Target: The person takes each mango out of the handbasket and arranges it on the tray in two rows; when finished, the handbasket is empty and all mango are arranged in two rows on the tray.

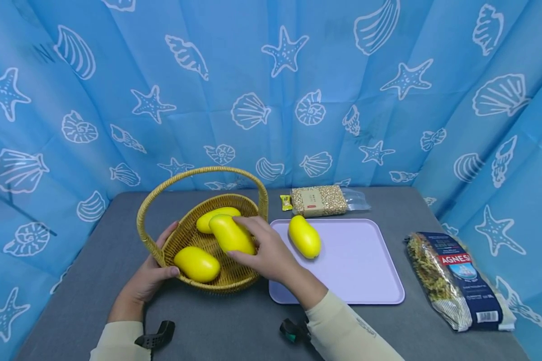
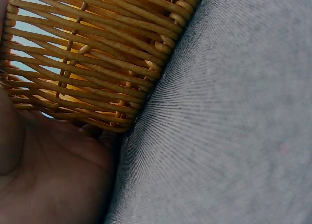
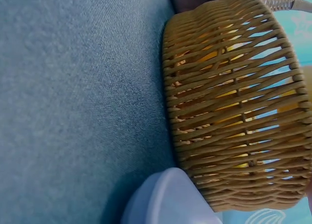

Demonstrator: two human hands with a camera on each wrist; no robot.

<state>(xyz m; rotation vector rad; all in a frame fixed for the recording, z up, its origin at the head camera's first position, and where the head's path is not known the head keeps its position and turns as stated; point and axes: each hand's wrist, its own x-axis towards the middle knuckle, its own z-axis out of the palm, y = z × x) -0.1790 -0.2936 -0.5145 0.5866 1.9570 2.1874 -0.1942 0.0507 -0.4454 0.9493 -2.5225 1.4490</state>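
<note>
A wicker basket (image 1: 228, 288) with a tall arched handle stands on the left of the table. My left hand (image 1: 146, 278) grips its left side, thumb over the rim and fingers behind the wall; the left wrist view shows the palm against the weave (image 2: 92, 53). Over the basket, my right hand (image 1: 271, 248) holds a yellow mango (image 1: 231, 233) between thumb and fingers. Two more mangoes lie inside, one at the back (image 1: 205, 222) and one at the front left (image 1: 197, 264). Another mango (image 1: 304, 237) rests on the lilac tray (image 1: 357, 271), at its left.
Behind the tray lies a clear pack of pale grains (image 1: 334, 199) beside a small yellow wrapped piece (image 1: 286, 202). A bag of Agnesi pasta (image 1: 460, 281) lies at the right. A blue curtain (image 1: 271, 100) with shell prints surrounds the grey table (image 1: 217, 331).
</note>
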